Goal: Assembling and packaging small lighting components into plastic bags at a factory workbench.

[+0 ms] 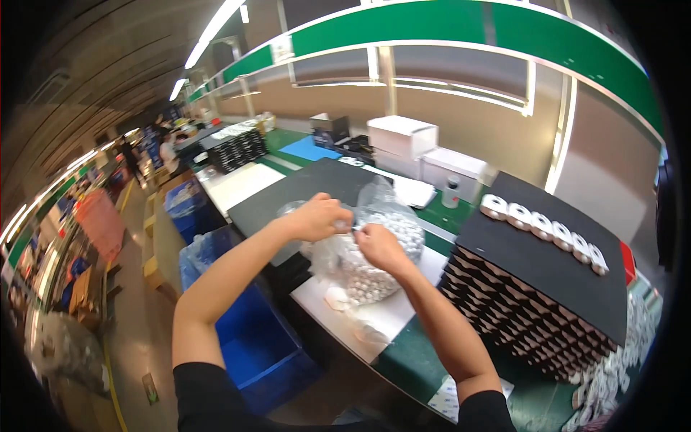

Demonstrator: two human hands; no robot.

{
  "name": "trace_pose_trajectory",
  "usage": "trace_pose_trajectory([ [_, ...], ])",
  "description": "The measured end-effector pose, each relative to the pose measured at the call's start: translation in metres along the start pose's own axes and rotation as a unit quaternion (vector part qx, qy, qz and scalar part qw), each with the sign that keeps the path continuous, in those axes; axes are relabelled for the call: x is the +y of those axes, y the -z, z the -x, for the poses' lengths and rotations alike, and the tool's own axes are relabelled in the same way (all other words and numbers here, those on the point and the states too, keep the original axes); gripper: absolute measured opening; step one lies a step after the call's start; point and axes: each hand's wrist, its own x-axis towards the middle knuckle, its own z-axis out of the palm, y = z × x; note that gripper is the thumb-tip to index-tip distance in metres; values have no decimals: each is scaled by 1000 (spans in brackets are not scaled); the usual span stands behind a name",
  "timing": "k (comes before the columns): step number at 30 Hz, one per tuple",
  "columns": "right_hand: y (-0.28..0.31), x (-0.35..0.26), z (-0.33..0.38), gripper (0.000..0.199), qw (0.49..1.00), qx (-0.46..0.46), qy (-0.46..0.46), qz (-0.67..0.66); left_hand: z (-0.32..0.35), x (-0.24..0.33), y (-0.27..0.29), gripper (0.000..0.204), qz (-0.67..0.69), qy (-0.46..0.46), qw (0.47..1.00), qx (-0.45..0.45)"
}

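A clear plastic bag (385,237) full of small white round parts lies on a white sheet (392,313) on the workbench. My left hand (317,216) grips the bag's top edge on the left. My right hand (378,245) pinches the same edge just to the right, close beside the left hand. Both hands hold the plastic above the heap of white parts. Part of the bag is hidden behind my hands.
A stack of black trays (536,288) stands at the right with a row of white rings (543,227) on top. A black sheet (302,191) lies behind the bag. White boxes (414,144) sit further back. A blue bin (255,338) stands on the floor at the left.
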Motion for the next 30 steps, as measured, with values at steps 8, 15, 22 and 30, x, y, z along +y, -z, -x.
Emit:
trace_pose_trajectory([
  [8, -24, -4, 50, 31, 994, -99, 51, 13, -15, -8, -16, 8, 2, 26, 994, 106],
  [15, -8, 12, 56, 27, 993, 36, 23, -111, -6, -21, -11, 25, 93, 99, 988, 75],
  [22, -10, 18, 36, 28, 994, 88, 21, -55, -5, -9, -2, 28, 57, 105, 992, 35],
  [30, -11, -3, 2, 32, 999, 52, -10, 13, 0, -6, -7, 22, 71, 37, 993, 91],
])
